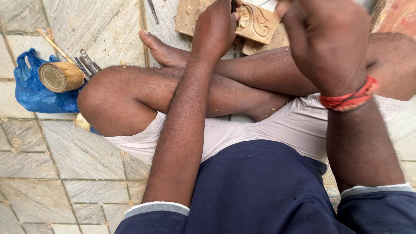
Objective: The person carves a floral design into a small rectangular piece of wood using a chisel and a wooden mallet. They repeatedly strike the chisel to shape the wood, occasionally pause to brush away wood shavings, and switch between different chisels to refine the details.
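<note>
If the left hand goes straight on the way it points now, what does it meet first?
Most likely the carved wooden block: the left hand holds a thin dark tool just over it, though depth is unclear.

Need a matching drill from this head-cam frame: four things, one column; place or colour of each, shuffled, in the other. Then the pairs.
Things:
1. plastic bag
2. wrist thread
3. carved wooden block
4. left hand

Descriptions:
A. red, wound round the right wrist
B. blue, crumpled on the tiled floor at far left
C. closed round a thin dark tool at the top edge
D. pale wood with a scroll pattern, beyond the crossed legs

Pairs: 1-B, 2-A, 3-D, 4-C
</note>
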